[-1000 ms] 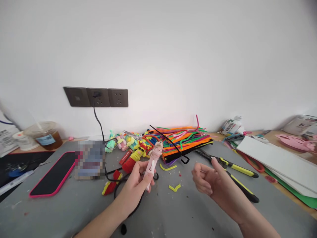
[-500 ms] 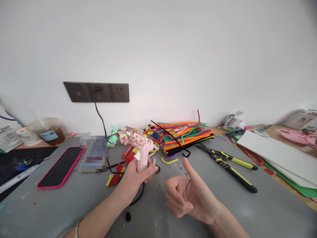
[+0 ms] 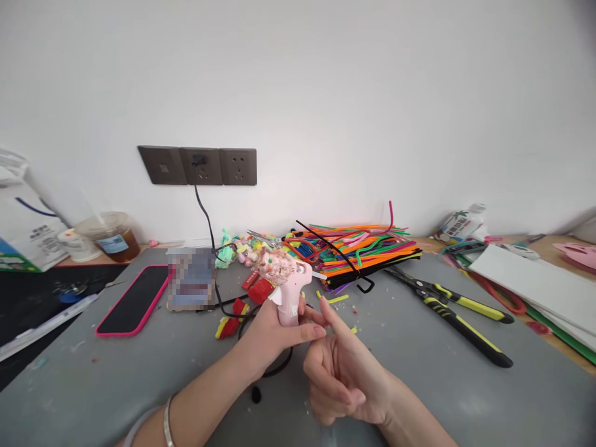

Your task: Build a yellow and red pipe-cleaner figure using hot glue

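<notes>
My left hand point(image 3: 274, 338) is wrapped around the handle of a pink glue gun point(image 3: 289, 298), held upright over the grey table. Its nozzle end points left and is covered in a lumpy, multicoloured crust point(image 3: 272, 264). A pale glue stick point(image 3: 319, 275) pokes from the back. Close by on the right, my right hand point(image 3: 342, 372) has its fingers curled in and its thumb raised, with nothing visible in it. The thumb tip is near the left fingertips; whether they touch I cannot tell. Behind the gun lie scissors point(image 3: 263, 237) and red and yellow fuzzy pieces point(image 3: 231, 320).
A pile of coloured pipe cleaners point(image 3: 367, 254) lies by the wall. Long-handled shears point(image 3: 459, 316) rest at right, near white sheets point(image 3: 535, 292). On the left are a phone point(image 3: 135, 301), a drink cup point(image 3: 114, 239) and a black cord point(image 3: 205, 214) plugged into a socket.
The view has turned slightly left, so objects appear further right. My right hand has come closer to my left hand. The glue gun stays in my left hand.
</notes>
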